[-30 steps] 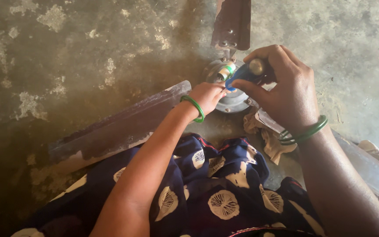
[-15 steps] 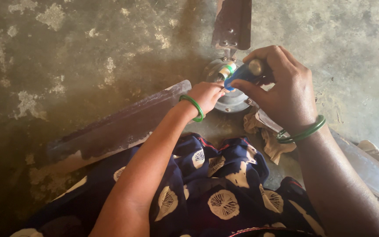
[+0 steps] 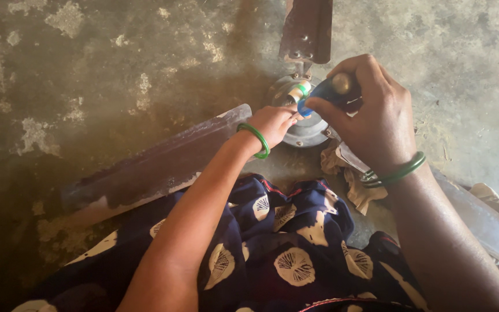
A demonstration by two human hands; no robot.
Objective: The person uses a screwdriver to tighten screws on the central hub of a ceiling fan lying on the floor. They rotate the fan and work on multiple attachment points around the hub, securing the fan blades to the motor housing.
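While the right hand [image 3: 371, 110] grips a blue-handled tool [image 3: 321, 92], its tip meets the fan hub [image 3: 304, 124] on the floor [image 3: 116, 69]. Left hand [image 3: 272, 124], closed, rests against the hub. 3 fan blades [image 3: 157, 167] radiate outward.

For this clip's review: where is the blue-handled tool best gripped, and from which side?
Grip the blue handle near its rounded butt end, coming from the right, as the right hand does. The tip points left into the fan hub, where the left hand crowds that side.
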